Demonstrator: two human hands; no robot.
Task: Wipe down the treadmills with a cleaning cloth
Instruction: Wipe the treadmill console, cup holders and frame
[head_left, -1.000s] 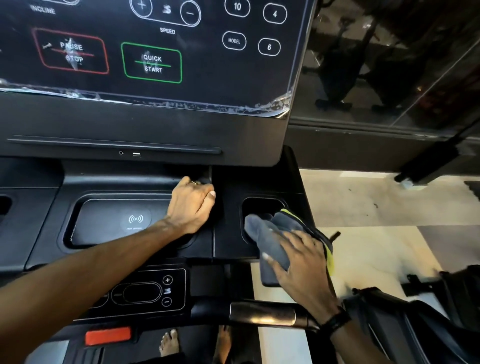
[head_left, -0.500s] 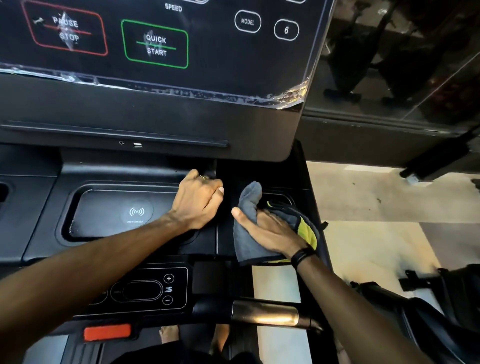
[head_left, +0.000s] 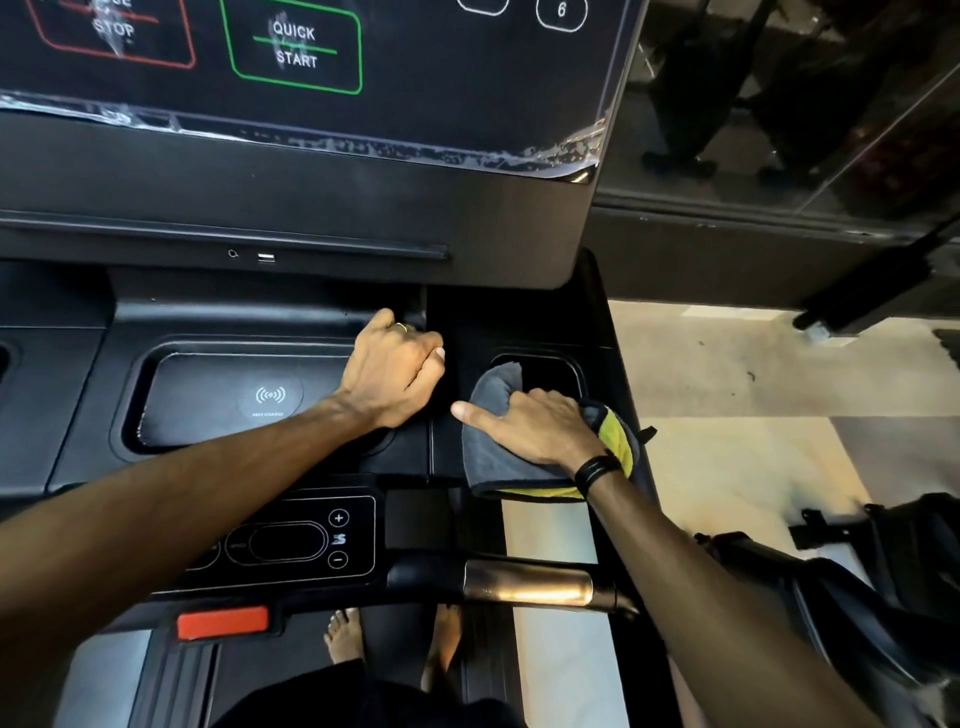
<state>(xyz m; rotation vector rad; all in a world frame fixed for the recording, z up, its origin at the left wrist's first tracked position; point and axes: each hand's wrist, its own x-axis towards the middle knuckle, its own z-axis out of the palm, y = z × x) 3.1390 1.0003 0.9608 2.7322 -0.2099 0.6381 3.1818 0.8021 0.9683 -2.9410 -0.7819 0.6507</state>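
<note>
The black treadmill console (head_left: 249, 317) fills the view, under a touch screen (head_left: 296, 47) with a green QUICK START button. My right hand (head_left: 535, 426) presses a grey and yellow cleaning cloth (head_left: 493, 462) onto the console's right side, at the front edge of the cup holder (head_left: 553, 366). The thumb sticks out to the left and the fingers curl into the cloth. My left hand (head_left: 395, 369) rests as a loose fist on the console's middle, beside the wireless charging tray (head_left: 218, 400), holding nothing.
Below the console are a small speed panel (head_left: 311, 540), a metal grip sensor bar (head_left: 524, 584) and a red safety tab (head_left: 223, 621). Bare feet (head_left: 345, 636) stand on the belt. A dark machine (head_left: 883, 582) stands to the right on the pale floor (head_left: 727, 374).
My right hand has carried the cloth from the console's front right edge up and left to the cup holder's rim. My left hand has stayed put.
</note>
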